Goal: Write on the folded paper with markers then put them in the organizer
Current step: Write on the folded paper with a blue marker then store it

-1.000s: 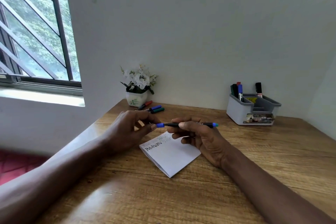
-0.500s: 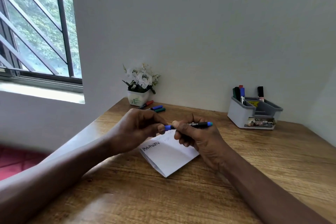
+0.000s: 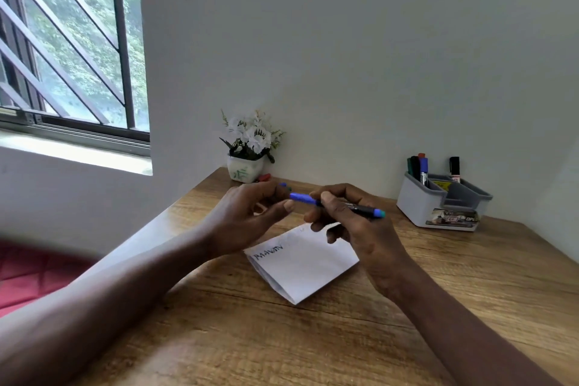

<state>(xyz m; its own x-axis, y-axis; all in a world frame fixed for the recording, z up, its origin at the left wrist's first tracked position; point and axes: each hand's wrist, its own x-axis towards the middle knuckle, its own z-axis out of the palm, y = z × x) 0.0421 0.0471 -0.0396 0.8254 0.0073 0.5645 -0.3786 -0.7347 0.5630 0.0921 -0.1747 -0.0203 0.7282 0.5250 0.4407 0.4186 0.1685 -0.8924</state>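
Wood-grain tabletop carried the folded paper, which lay flat and bore one line of dark writing along its left edge; fainter marks beyond that line were too small to read. By that, some of the writing looked done, though whether more was meant could not be judged.

Just above the paper's far edge the right hand gripped a blue marker about its middle, fingers curled round the barrel, thumb on top. The marker was held nearly level with its blue cap on, pointing left of the paper.

The left hand hovered beyond the paper's left corner, palm turned inward and fingers loosely curled. Its thumb tip sat right at the end of the cap, and I could not tell whether it pinched the cap or merely neared it.

Neither hand touched the paper.

Well to the right of the paper and further back stood the grey organizer, with several markers upright in it, so part of the stowing appeared finished.

Beyond the paper, partly hidden by the left hand, loose markers lay beside a white flower pot. These and the blue marker had yet to go into the organizer.
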